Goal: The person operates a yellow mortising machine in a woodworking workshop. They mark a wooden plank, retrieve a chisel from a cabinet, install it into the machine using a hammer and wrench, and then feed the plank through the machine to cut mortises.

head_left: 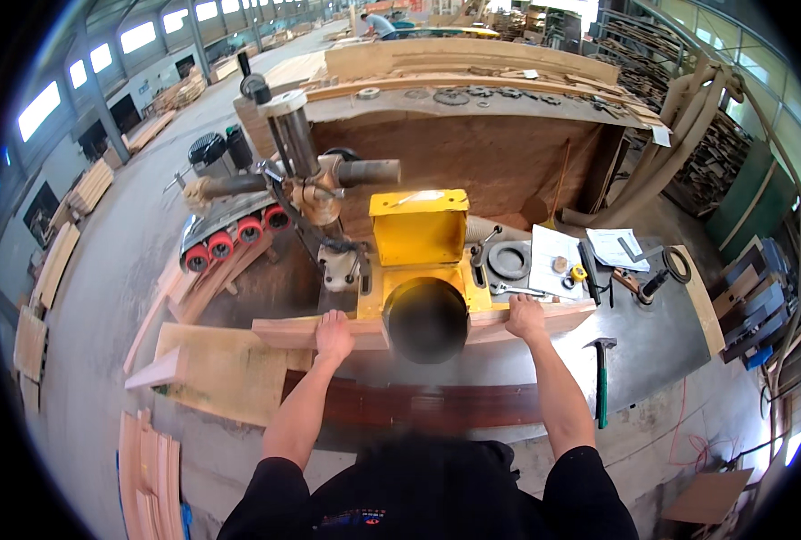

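Observation:
A long, pale wooden board (279, 334) lies crosswise on the metal machine table, along the front of a yellow machine guard (418, 236). My left hand (334, 337) grips it left of the guard, fingers bent over its upper edge. To the right of the guard, my right hand (526, 318) has its fingers curled on the same board. Between my hands, a dark round part (427, 321), blurred, covers the board's middle. Whatever lies behind that part is hidden. An open-end wrench (519, 290) rests just beyond my right hand.
A feed unit with red rollers (236, 241) hangs from a metal arm at left. At right lie a green-handled hammer (602, 387), a grey ring (509, 260), a yellow tape measure (579, 272) and papers (555, 245). A plywood sheet (225, 373) extends from the table's left side.

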